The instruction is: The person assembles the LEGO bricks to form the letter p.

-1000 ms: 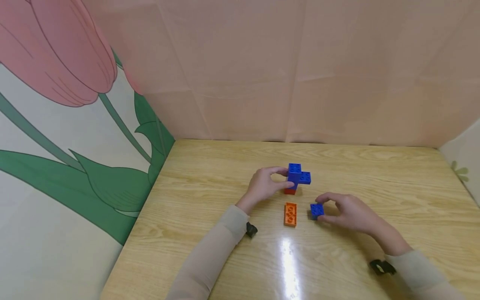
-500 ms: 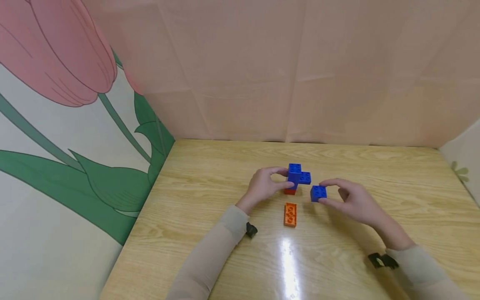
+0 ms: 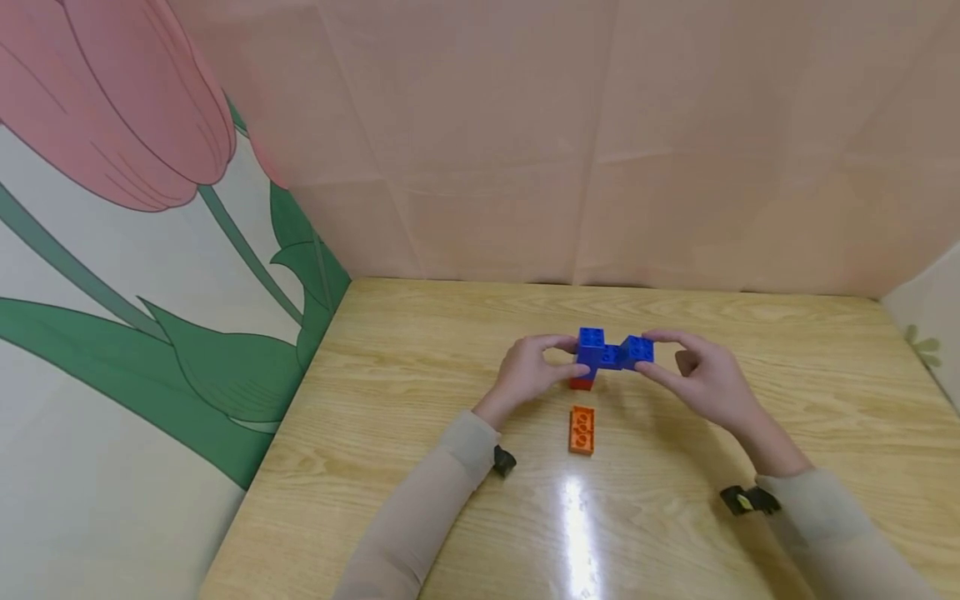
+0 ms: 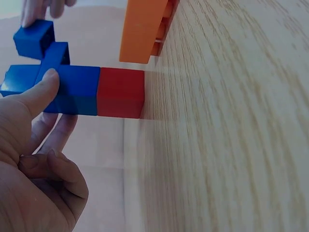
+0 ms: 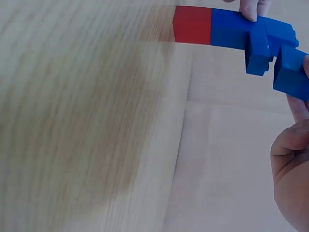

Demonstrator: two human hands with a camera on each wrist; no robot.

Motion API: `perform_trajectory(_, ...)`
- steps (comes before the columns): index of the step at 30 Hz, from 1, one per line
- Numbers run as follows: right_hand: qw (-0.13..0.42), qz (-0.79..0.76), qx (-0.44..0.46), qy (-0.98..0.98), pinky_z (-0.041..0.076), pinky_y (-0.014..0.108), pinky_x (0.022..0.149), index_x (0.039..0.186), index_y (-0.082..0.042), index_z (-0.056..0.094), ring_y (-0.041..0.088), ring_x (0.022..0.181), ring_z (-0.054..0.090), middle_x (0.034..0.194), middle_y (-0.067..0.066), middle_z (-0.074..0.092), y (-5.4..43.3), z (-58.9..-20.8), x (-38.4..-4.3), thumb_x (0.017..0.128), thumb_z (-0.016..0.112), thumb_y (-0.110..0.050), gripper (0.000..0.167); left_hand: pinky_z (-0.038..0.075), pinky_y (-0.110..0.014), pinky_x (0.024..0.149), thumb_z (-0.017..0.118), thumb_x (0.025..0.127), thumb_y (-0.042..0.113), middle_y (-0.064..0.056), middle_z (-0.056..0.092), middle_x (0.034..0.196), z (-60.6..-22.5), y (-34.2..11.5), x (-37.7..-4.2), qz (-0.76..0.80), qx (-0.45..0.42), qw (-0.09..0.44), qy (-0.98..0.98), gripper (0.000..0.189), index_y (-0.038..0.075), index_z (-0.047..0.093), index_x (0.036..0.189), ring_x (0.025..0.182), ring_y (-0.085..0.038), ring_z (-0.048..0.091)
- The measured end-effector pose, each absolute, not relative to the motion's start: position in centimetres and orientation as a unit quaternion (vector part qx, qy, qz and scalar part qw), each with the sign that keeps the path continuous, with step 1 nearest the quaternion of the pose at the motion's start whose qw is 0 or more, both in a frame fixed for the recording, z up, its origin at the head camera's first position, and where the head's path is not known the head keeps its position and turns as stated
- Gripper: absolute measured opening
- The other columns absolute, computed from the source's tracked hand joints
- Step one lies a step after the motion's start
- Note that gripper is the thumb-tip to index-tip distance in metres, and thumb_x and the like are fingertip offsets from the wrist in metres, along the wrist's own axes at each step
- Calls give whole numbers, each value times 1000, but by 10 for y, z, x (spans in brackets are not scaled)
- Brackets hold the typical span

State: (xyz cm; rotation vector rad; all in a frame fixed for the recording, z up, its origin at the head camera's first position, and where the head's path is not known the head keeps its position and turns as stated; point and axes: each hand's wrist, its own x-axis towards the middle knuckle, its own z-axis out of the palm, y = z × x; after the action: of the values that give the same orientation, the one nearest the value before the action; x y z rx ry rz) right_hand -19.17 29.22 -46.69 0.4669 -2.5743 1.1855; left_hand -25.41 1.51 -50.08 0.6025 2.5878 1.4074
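A tower of toy building bricks stands upright on the table, a red brick [image 4: 120, 92] at its base and blue bricks [image 3: 591, 337] above. From its right side a thin blue brick [image 5: 257, 48] juts out. My left hand [image 3: 527, 371] grips the tower between thumb and fingers, the thumb across the blue part. My right hand [image 3: 705, 379] pinches a loose blue brick [image 3: 637, 350] by its sides. That brick is tilted and hovers close over the outer end of the jutting brick, overlapping it in the head view.
An orange brick [image 3: 581, 430] lies on the wooden table [image 3: 420, 333] in front of the tower, its hollow underside up. Behind the table hangs a pink cloth [image 3: 480, 167]; a tulip-printed cloth [image 3: 150, 250] borders the left side.
My right hand has lifted the loose blue brick off the table and carried it away from me, up to the tower's jutting brick. My left hand has stayed on the tower.
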Motion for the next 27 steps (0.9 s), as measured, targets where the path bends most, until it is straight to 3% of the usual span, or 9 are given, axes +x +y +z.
perform_trajectory(27,119,356,193,-906,28,29,44,128,-14,73,12,49,34,58,-5,35,291,-456,-212,89,85,-21,41,46,-41,109,79,88,54,20,71,115,-499,15,-255,460,204,69,861,52,27,73,131,126,-6,59)
